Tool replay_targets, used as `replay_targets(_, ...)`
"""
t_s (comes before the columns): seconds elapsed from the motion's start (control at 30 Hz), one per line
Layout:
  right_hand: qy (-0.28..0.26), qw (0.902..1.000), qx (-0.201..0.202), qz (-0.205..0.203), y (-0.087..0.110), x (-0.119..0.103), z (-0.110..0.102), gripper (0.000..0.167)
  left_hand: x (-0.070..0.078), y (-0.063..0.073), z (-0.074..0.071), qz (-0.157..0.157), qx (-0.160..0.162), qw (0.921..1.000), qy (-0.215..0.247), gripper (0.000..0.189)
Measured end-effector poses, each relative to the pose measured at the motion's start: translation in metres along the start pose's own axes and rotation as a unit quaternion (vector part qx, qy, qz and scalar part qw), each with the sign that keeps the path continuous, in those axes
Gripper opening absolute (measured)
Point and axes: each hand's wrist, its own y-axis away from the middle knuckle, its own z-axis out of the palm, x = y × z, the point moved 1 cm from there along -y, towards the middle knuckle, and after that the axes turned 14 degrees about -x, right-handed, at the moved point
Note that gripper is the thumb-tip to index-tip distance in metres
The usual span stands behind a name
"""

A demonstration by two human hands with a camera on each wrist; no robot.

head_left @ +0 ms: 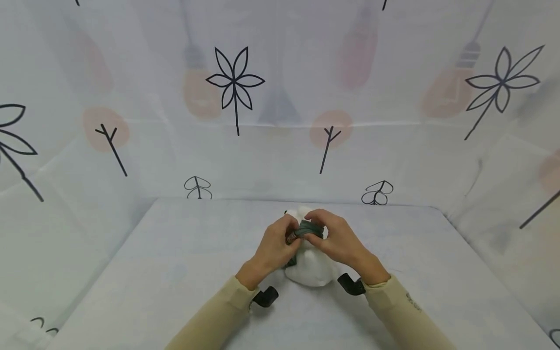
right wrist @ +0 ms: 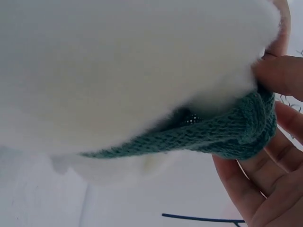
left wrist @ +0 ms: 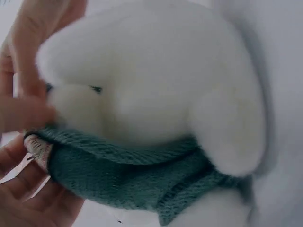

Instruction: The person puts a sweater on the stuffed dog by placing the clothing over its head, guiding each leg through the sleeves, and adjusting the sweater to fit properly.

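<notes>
A white plush toy rests on the table between the two hands, with a green knitted garment partly around it. My left hand pinches the garment's left edge, near a small patterned patch. My right hand grips the bunched knit on the other side, thumb above and fingers below. In the left wrist view the green garment stretches below the plush's rounded white parts. White plush fills much of the right wrist view. The toy's face is hidden.
A pale cloth covers the table. Behind it hangs a white curtain printed with flowers and coloured shapes. Black curved pieces stick out at both wrists, beside the beige sleeves.
</notes>
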Motion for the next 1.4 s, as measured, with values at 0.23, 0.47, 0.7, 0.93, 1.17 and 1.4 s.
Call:
replay_targets(0.23,-0.023,0.9993,-0.028,0.010,0.003,0.001,-0.003,0.039,0.004,0.000,-0.006,-0.057,-0.042,0.9900,0.122,0.008)
replay_targets(0.47,-0.092,0.9937,-0.052,0.040,0.004,0.002,-0.009,0.015,0.005,0.000,-0.007,-0.117,-0.100,0.9780,0.141,0.028)
replay_targets(0.7,-0.102,0.9881,-0.093,0.069,0.006,0.005,-0.012,0.020,0.006,-0.001,-0.002,-0.119,-0.093,0.9791,0.136,0.019)
replay_targets(0.93,-0.092,0.9829,-0.143,0.071,0.008,0.005,-0.015,0.031,0.010,0.001,0.003,-0.111,-0.068,0.9834,0.127,0.017)
replay_targets(1.17,-0.067,0.9888,-0.129,0.033,0.005,0.005,-0.009,0.036,0.009,0.004,0.006,-0.074,-0.052,0.9890,0.117,0.021)
replay_targets(1.4,-0.061,0.9962,-0.049,0.039,0.002,0.009,-0.005,0.036,0.007,0.002,0.007,-0.059,-0.033,0.9941,0.084,0.024)
